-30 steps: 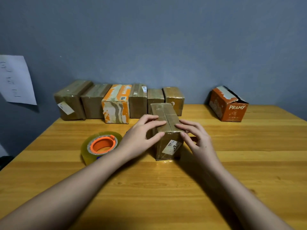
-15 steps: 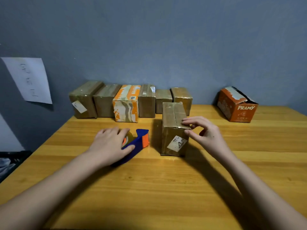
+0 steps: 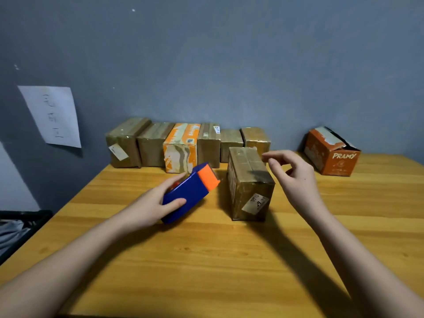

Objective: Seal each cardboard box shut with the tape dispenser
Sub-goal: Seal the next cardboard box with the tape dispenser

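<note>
Blue-and-orange tape dispenser point(image 3: 191, 191) sits clasped in the left grip point(image 3: 158, 203); just right of it stands the cardboard box point(image 3: 249, 182) beneath the right grip point(image 3: 291, 173), open and empty. Unsteadied, it may slide under tape.

We see one cardboard box point(image 3: 250, 184) standing near the middle of the surface point(image 3: 206, 260), forward of a row of six boxes point(image 3: 183, 145) lined up against the wall point(image 3: 229, 65). The tape dispenser point(image 3: 189, 193) sits in our left hand point(image 3: 149, 207), just left of that front box. Our right hand point(image 3: 296, 177) hangs just right of it, apart from it. Another box point(image 3: 332, 154) lies far right, near the wall. A paper sheet point(image 3: 51, 115) hangs on the wall at left.
</note>
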